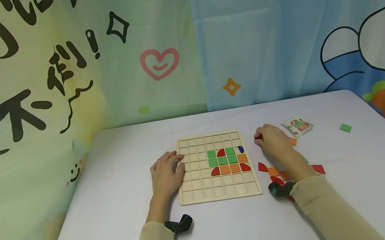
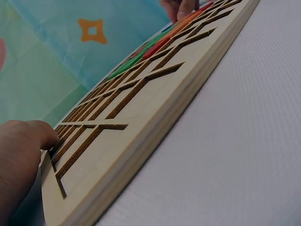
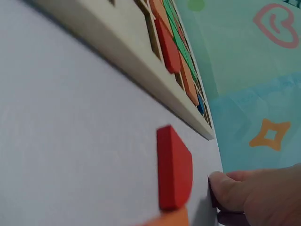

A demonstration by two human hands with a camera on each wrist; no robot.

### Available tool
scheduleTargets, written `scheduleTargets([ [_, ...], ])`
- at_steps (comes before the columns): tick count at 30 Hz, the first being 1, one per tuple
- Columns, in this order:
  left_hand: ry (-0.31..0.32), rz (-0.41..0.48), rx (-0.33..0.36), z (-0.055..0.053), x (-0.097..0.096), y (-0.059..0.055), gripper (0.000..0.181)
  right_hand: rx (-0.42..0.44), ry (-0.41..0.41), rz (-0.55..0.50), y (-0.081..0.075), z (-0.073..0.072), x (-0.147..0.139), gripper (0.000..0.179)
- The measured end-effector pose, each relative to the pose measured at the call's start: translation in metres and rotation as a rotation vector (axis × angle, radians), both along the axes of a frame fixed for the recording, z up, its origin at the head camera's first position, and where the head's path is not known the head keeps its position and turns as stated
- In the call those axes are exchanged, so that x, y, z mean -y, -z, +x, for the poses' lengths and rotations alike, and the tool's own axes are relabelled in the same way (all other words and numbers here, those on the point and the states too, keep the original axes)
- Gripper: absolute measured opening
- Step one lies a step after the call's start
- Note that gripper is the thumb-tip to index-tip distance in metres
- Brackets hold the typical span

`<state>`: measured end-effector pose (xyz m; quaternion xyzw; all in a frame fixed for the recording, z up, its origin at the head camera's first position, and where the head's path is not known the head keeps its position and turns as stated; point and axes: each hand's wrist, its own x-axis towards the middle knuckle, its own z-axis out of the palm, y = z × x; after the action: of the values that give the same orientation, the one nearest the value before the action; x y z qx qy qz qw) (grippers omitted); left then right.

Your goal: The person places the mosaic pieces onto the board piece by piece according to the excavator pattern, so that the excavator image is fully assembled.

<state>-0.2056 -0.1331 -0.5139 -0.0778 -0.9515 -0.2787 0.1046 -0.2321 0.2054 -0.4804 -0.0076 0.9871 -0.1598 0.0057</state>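
Note:
A wooden grid board [image 1: 200, 192] lies on the table with green, red, orange and blue pieces set in its right-hand cells. My left hand [image 1: 166, 174] rests at the board's left edge, thumb and fingertips over the rim. In the left wrist view the left thumb [image 2: 44, 134] sits against the board's edge. Just right of the board, my right hand [image 1: 273, 140] pinches a small dark red piece [image 3: 212, 195] between thumb and fingers, close over the table; its outline is mostly hidden by the fingers. A red quarter-round piece [image 3: 174, 169] lies near that hand.
Several loose red and orange pieces [image 1: 273, 171] lie under and beside the right forearm. A stack of pattern cards [image 1: 297, 126] is behind the right hand, with an orange piece [image 1: 293, 141] in front. Farther right lies a green piece [image 1: 345, 128]. A printed curtain [image 1: 258, 41] hangs behind the table.

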Motion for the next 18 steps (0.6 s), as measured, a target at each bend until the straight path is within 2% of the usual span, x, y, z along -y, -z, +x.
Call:
scheduleTargets([
  [5,0.007,0.002,-0.009,-0.001,0.0,0.001,0.028,-0.044,0.061,-0.045,0.008,0.001,0.004,0.028],
  [9,0.008,0.001,0.021,-0.001,0.001,0.002,0.028,-0.067,0.103,-0.091,0.013,0.001,0.006,0.026],
  [12,0.005,0.003,0.038,-0.001,0.002,0.002,0.028,-0.061,0.117,-0.084,0.016,0.001,0.007,0.025],
  [18,0.013,0.008,0.015,-0.001,0.002,0.002,0.028,-0.034,0.119,-0.062,0.018,0.0,0.008,0.024],
])
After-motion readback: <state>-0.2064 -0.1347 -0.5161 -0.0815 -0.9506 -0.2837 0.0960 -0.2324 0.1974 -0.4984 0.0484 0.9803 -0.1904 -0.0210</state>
